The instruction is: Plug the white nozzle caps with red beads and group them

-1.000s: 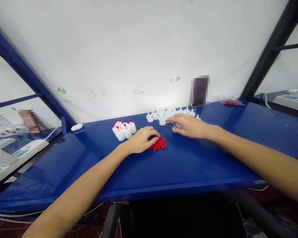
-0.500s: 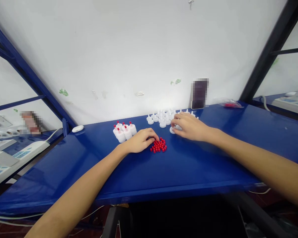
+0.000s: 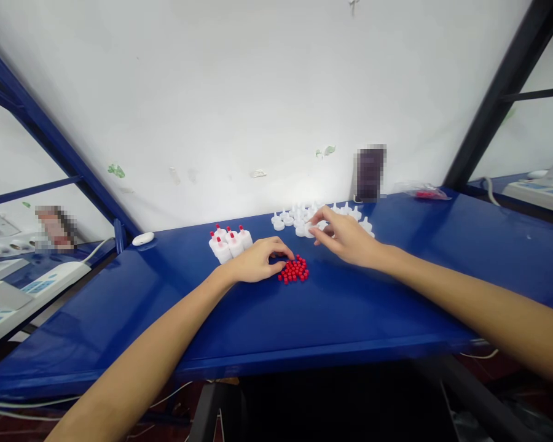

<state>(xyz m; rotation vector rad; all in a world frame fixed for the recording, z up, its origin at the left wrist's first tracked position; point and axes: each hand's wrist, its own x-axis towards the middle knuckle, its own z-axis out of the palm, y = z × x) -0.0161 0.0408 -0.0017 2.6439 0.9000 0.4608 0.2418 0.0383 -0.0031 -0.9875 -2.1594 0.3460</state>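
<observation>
My left hand rests at the edge of a cluster of small red caps. Its thumb and fingers curve down among the caps with a gap between the tips. My right hand pinches a white nozzle lid between thumb and index finger, partly hidden by the fingertips. Around and behind that hand stand several more white nozzle lids, their spouts pointing up. Left of my left hand is a tight group of white bottles with red tips.
Everything stands on a blue tabletop against a white wall. A white oval case lies at the left, and a phone-like dark slab leans on the wall. A clear bag with red pieces sits at the back right.
My right hand has lifted and shifted left with a white nozzle lid, uncovering lids behind it. My left hand stays by the red caps, its fingertips slightly further apart.
</observation>
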